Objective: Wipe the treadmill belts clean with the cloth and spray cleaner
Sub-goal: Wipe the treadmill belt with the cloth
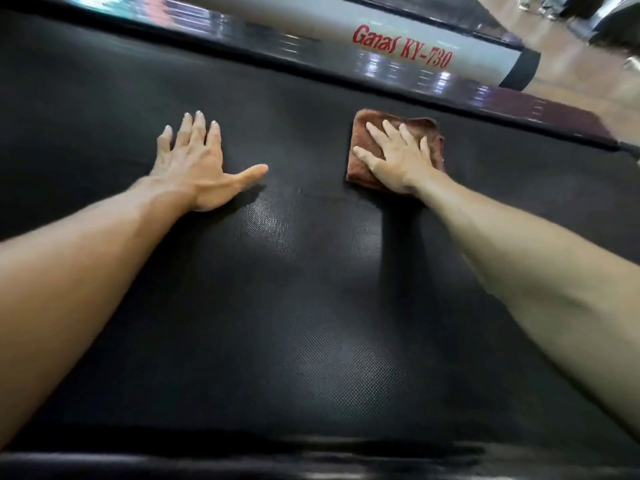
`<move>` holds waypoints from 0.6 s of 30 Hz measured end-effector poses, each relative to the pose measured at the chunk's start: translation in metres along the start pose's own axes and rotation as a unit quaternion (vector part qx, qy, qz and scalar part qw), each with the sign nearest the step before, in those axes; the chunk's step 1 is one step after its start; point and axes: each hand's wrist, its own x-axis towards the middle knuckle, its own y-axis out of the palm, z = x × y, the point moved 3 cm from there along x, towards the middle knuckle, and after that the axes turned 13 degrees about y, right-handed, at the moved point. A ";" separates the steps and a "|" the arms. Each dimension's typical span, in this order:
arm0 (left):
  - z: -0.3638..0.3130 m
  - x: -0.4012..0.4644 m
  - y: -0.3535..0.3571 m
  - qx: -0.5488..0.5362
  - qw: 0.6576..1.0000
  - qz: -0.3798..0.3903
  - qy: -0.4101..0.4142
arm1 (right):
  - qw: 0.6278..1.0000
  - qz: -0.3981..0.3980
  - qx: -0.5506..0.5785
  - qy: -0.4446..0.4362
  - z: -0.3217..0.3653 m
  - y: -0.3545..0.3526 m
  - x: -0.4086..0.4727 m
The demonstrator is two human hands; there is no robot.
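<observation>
The black textured treadmill belt (pixel 294 306) fills most of the view. A folded brown cloth (pixel 360 168) lies flat on it near the far right rail. My right hand (pixel 398 157) presses down on the cloth with straight, spread fingers. My left hand (pixel 194 164) rests flat on the bare belt to the left, fingers straight and thumb out. No spray cleaner is in view.
A glossy dark side rail (pixel 519 105) runs along the far edge of the belt. Behind it lies a grey frame bar (pixel 346 26) with red lettering. Wooden floor (pixel 571 74) shows at the top right. A dark rail (pixel 311 462) borders the near edge.
</observation>
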 end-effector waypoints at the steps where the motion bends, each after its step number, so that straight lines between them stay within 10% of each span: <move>1: -0.009 -0.012 0.000 -0.009 1.000 -0.004 0.011 | 1.000 0.000 0.001 0.000 -0.005 0.000 -0.015; 18: -0.244 -0.194 0.030 -0.072 0.988 0.013 0.138 | 1.000 0.012 0.004 0.023 -0.165 0.012 -0.302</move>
